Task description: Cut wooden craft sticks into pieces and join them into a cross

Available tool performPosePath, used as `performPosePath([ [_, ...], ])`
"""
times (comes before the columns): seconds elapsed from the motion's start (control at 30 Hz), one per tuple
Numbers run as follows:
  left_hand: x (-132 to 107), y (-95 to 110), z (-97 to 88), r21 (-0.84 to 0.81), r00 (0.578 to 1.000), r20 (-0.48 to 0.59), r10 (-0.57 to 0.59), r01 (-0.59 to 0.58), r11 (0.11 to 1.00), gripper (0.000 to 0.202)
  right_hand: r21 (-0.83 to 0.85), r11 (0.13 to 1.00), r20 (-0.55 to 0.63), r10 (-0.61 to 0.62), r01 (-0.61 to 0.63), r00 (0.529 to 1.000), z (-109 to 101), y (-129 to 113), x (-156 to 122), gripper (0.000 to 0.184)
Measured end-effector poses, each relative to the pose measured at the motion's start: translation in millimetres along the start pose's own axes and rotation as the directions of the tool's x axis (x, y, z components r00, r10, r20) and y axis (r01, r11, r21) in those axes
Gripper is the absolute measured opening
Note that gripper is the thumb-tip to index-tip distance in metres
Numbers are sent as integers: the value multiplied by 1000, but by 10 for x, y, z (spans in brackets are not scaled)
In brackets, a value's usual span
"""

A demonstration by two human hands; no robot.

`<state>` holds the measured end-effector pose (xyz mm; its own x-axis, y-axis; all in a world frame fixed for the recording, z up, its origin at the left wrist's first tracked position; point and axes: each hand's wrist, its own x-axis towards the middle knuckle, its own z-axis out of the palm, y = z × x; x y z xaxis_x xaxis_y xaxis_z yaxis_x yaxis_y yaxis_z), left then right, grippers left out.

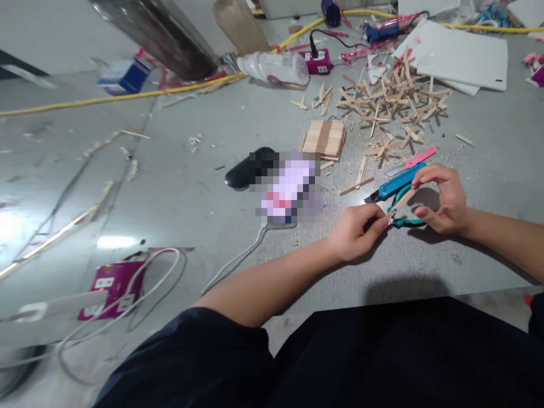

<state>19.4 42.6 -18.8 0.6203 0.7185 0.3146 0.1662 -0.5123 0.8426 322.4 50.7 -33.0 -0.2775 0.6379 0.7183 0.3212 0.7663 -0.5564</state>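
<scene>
My left hand [359,232] is closed, pinching the lower end of a wooden craft stick [403,203] between thumb and fingers. The stick slants up to the right, its far end close to the fingertips of my right hand [444,198]. That hand is curved with thumb and index finger apart; whether a fingertip touches the stick is hard to tell. Beneath the stick lie green-handled pliers [410,223], partly covered by my hands. Just beyond them rest a blue utility knife [399,181] and a pink craft knife [420,157].
A banded bundle of craft sticks [312,136] lies beyond my left hand, near a pile of crossed sticks [395,107]. Left of my hands are a blurred-out phone [289,184] on a cable and a black case [242,171]. A clear bottle [274,68] lies farther back.
</scene>
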Motion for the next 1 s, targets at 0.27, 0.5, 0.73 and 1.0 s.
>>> performPosePath([
  [0.27,-22,-62,-14,163,996,-16,85,-81,983,39,-5,999,177,-45,47,983,-43,-71,40,15],
  [0.5,179,-447,-371,410,957,-260,128,-11,912,24,-50,999,194,27,-17,981,18,-23,19,19],
  [0.73,398,-668,-700,672,985,74,-158,68,737,53,-15,987,123,161,-161,979,74,102,8,19],
  [1.0,396,-708,-586,659,990,88,-107,23,752,36,-29,998,160,53,-49,986,82,162,16,21],
])
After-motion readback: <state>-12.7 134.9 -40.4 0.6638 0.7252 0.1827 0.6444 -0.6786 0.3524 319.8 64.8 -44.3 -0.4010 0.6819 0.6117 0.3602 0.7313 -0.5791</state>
